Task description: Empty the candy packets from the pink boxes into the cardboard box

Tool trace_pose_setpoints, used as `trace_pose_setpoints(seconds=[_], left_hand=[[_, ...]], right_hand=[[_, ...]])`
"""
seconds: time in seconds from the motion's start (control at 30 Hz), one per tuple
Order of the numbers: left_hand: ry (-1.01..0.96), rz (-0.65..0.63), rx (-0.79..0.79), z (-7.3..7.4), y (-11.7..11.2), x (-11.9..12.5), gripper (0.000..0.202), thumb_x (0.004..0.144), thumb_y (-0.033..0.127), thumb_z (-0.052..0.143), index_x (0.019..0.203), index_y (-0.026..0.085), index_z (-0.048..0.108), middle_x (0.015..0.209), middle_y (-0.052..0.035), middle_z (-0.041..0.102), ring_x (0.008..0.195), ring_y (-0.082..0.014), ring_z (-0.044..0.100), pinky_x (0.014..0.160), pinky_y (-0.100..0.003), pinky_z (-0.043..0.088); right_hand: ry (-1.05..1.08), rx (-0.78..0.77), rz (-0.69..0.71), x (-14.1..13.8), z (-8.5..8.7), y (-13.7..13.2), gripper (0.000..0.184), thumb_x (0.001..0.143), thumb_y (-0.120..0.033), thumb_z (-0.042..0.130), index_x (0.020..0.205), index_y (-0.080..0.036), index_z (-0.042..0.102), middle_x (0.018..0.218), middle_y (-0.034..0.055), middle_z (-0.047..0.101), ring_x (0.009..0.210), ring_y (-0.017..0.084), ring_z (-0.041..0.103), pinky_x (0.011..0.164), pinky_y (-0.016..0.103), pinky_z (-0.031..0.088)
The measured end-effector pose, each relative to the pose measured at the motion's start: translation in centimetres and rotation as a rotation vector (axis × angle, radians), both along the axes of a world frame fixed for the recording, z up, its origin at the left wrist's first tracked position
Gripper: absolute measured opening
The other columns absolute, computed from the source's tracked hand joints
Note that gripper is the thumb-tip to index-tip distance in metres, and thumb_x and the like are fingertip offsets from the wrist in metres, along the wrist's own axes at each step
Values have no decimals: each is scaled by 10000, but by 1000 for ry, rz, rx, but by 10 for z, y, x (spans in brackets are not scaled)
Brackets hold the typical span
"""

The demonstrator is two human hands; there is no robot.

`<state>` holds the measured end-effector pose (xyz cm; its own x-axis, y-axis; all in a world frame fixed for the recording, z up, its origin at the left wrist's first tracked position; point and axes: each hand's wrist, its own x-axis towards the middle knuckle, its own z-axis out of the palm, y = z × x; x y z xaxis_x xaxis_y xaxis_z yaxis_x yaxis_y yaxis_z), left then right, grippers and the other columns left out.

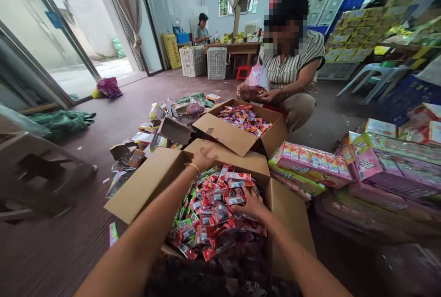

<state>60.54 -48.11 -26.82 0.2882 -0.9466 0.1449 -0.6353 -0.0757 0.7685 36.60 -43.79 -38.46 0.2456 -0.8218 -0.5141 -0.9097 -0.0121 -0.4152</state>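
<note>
An open cardboard box (289, 214) right in front of me is heaped with small sachets (210, 210), mostly red, with green ones on the left side. On the right part of the heap lies my right hand (253, 204), its fingers apart and touching the red sachets. My left hand (203, 159), smeared by motion, is over the far-left rim of the box by a raised flap. A band circles the left wrist. What its fingers do is not clear. Just beyond stands a second open carton (275, 138) filled with orange and purple sachets (244, 119).
A co-worker (292, 67) squats behind the second carton, holding a pink package (257, 78). Pink display boxes (313, 164) are stacked on the right. Torn packaging (172, 127) litters the floor at left, near a stool (41, 173). Another person (201, 30) sits at a far table.
</note>
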Motion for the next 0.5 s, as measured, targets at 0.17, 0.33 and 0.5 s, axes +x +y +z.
trace_pose_setpoints(seconds=[0.17, 0.33, 0.5], left_hand=[[-637, -759, 585, -105, 56, -68, 834, 658, 577, 770, 1420, 414, 474, 1646, -81, 105, 1482, -471, 42, 1097, -772, 87], [-637, -639, 842, -116, 66, -2, 1000, 578, 485, 824, 1477, 399, 394, 1650, -97, 59, 1465, -490, 128, 1098, -693, 274], [-626, -358, 950, -142, 97, 93, 891, 640, 424, 767, 1457, 248, 460, 1588, -168, 246, 1351, -402, 441, 1119, -443, 383]], right_hand=[[24, 59, 21, 16, -29, 39, 1175, 681, -632, 754, 1576, -217, 117, 1622, 222, -35, 1451, 471, 180, 1139, 527, 262], [-104, -4, 231, 54, -27, 80, 1221, 647, -587, 798, 1580, -239, 91, 1627, 211, -25, 1430, 540, 139, 1124, 615, 255], [-340, -16, 586, 101, -33, 75, 1105, 650, -424, 813, 1560, -307, 196, 1646, 126, 15, 1460, 494, 24, 1154, 580, 272]])
